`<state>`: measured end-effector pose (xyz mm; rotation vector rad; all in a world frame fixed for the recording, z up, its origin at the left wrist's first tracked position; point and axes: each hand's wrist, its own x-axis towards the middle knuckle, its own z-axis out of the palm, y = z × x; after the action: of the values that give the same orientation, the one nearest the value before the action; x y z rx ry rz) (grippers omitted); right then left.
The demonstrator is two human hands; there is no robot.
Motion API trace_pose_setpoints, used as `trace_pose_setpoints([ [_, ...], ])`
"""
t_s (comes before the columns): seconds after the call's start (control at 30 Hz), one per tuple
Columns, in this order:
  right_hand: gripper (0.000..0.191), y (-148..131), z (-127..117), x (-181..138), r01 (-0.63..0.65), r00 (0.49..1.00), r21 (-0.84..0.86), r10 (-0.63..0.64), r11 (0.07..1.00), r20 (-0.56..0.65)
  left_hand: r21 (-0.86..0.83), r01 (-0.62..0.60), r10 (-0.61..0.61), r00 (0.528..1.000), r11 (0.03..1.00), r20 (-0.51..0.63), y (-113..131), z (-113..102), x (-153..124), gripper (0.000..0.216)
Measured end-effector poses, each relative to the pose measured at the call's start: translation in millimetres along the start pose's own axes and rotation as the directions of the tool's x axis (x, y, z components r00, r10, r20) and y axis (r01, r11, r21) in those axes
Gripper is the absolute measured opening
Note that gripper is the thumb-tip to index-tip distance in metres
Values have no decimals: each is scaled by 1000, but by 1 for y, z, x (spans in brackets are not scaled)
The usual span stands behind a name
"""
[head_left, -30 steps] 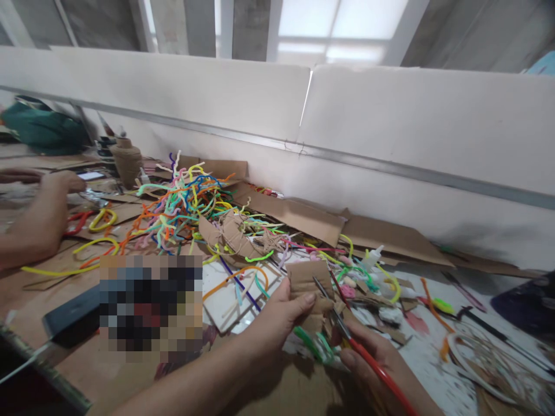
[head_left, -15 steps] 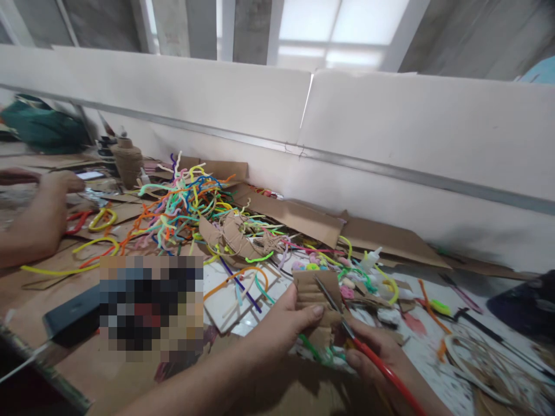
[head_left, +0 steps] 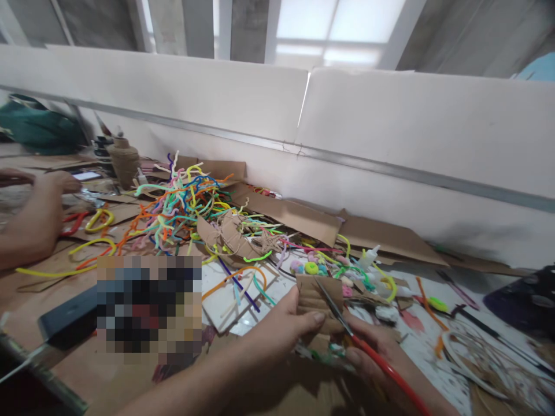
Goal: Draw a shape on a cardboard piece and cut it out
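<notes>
In the head view, low and right of centre, my left hand (head_left: 299, 318) grips a small piece of ridged brown cardboard (head_left: 318, 294), its thumb lying across the front. My right hand (head_left: 385, 352) is closed around red-handled scissors (head_left: 368, 349). Their slim metal blades lie slanted across the cardboard piece, the tip near its upper edge. Whether the blades are parted I cannot tell. Part of the cardboard's lower end is hidden by the hands and scissors. Just beyond it lie small coloured fuzzy balls (head_left: 311, 267) and a white glue bottle (head_left: 370, 256).
A tangled heap of coloured pipe cleaners (head_left: 177, 202) stands left of centre, beside a cut cardboard crescent (head_left: 232, 237). Cardboard strips (head_left: 385, 237) line the white partition (head_left: 390, 133). Coiled cord (head_left: 472, 364) lies right. Another person's arm (head_left: 34, 214) rests at left.
The view has shifted slightly. The cardboard piece has tilted a little in my left hand, and the scissors stay across it. Both hands keep their hold.
</notes>
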<state>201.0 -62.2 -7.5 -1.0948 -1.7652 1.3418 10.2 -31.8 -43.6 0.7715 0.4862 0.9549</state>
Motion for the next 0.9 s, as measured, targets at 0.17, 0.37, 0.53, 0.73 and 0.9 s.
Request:
trace_pose_setpoints([
  [0.17, 59, 4, -2, -1, -10, 998, 33, 8, 999, 64, 72, 0, 0, 1000, 997, 10, 5, -5, 3, 42],
  [0.37, 65, 13, -11, -3, -4, 1000, -185, -1, 983, -27, 139, 6, -16, 997, 990, 73, 11, -5, 0, 48],
  [0.53, 68, 22, -13, -3, -56, 998, -184, 47, 981, -50, 214, 49, -64, 996, 976, 64, 10, -8, 1, 48],
  [0.73, 57, 35, -16, -4, -102, 995, -25, 101, 994, -18, 196, 95, -111, 991, 976, 74, 13, -14, 6, 48],
  [0.9, 53, 27, -15, -5, -120, 992, 11, 121, 993, -21, 331, 203, -251, 962, 922, 110, 33, -16, 3, 47],
])
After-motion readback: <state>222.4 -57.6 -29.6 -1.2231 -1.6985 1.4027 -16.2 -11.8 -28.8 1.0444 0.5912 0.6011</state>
